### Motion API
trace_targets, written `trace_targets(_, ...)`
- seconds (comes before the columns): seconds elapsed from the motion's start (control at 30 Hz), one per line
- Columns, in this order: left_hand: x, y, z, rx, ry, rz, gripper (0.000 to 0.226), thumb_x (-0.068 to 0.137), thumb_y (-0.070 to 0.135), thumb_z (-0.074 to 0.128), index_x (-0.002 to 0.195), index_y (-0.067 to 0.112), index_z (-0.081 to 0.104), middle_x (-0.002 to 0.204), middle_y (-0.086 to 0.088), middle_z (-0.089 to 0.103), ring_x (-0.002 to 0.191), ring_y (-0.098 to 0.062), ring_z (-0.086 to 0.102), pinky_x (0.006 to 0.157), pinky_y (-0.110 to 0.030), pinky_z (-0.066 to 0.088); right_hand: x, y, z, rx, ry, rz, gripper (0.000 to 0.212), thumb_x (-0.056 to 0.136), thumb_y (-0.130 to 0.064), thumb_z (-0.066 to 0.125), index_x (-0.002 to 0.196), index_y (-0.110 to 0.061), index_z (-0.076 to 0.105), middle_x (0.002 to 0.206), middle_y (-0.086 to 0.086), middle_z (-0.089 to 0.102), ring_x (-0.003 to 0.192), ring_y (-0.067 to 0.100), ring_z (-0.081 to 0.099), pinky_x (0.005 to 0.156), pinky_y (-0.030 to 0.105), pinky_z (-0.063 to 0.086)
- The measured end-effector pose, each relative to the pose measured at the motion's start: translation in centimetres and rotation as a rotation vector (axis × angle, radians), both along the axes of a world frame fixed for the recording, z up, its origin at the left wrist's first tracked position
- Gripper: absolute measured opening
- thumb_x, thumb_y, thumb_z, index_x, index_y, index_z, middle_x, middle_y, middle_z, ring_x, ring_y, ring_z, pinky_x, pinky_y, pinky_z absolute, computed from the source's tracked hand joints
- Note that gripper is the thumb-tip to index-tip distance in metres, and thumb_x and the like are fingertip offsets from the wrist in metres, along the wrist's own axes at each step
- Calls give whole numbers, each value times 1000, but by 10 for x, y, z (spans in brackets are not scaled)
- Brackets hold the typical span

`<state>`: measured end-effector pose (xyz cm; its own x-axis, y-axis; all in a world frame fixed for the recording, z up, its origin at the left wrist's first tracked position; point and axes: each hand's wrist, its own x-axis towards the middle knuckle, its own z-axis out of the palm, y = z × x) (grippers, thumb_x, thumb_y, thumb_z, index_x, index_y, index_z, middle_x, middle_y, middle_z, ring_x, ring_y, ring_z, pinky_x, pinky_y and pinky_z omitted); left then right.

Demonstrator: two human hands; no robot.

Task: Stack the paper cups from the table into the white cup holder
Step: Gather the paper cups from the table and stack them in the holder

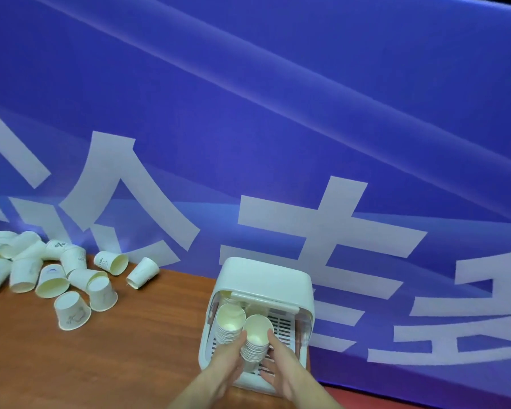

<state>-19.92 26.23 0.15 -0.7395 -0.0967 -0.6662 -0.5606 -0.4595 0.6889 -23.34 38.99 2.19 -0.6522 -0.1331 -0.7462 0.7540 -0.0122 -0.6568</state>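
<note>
Blue banner with big white lettering backs a reddish-brown wooden bench. Both hands, left hand and right hand, are curled around a nested stack of cream paper cups, setting it into the white plastic cup holder beside another stack. Looks like mid-placement; the loose paper cups wait far left, with open bench between.

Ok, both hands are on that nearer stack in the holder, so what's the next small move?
Probably let go and reach for a loose cup: the stack held by left hand and right hand already sits in the holder.
</note>
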Motion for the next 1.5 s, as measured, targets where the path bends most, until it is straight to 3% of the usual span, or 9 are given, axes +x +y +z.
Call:
trace_targets(0.37,-20,4,-1,22,33,41,47,90,47,65,120,11,64,110,-3,72,102,-16,67,71,-25,50,-23,2,6,-80,43,-6,49,98,-45,53,135,-13,50,135,7,57,119,27,56,99,38,42)
trace_targets(0.47,-25,2,-14,11,19,55,59,78,60,70,115,13,68,105,0,74,98,-16,67,78,-28,51,-25,0,3,-78,39,10,47,98,-46,52,132,-14,54,128,4,62,111,23,60,99,37,43)
trace_targets(0.63,-31,0,-33,-36,24,84,80,54,73,78,106,13,72,103,-10,74,101,-28,70,98,-44,50,-24,-2,-1,-71,22,11,52,97,-47,52,139,-16,49,142,5,52,129,28,49,108,41,38)
trace_targets(0.83,-32,-2,-31,5,3,78,81,52,69,79,111,13,69,101,-5,75,102,-26,69,99,-43,50,-26,-4,-2,-50,14,29,47,95,-50,55,129,-18,54,133,4,58,119,28,56,104,42,42)
trace_targets(0.93,-25,-5,-18,9,16,68,64,69,56,80,106,6,65,90,-7,74,87,-21,70,82,-33,56,-23,-10,7,75,78,-33,36,97,-48,53,117,-18,54,117,6,59,109,29,57,97,43,47)
trace_targets(1.0,-18,-8,-2,-17,-22,45,39,86,41,71,90,4,59,69,-5,63,64,-17,57,57,-23,50,-18,-10,11,283,204,-67,32,96,-45,53,106,-15,57,104,6,62,97,27,59,90,42,51)
trace_targets(1.07,-9,-13,14,7,-38,1,36,91,37,67,80,5,55,66,-5,51,57,-18,47,47,-23,43,-8,-9,16,428,341,-49,30,95,-36,53,88,-10,64,84,7,66,78,23,60,75,34,50)
trace_targets(1.2,13,-28,36,-80,-21,-84,55,90,47,63,101,-6,61,98,-18,68,90,-28,67,73,-32,56,11,-18,39,399,444,103,33,93,-23,53,70,-4,65,53,7,62,45,18,51,50,26,41)
trace_targets(1.5,48,-126,151,-614,124,-147,23,90,25,63,94,2,69,76,-11,68,60,-21,63,56,-24,48,21,-92,147,416,715,435,33,94,-30,54,71,-9,65,56,6,63,41,17,53,39,16,35)
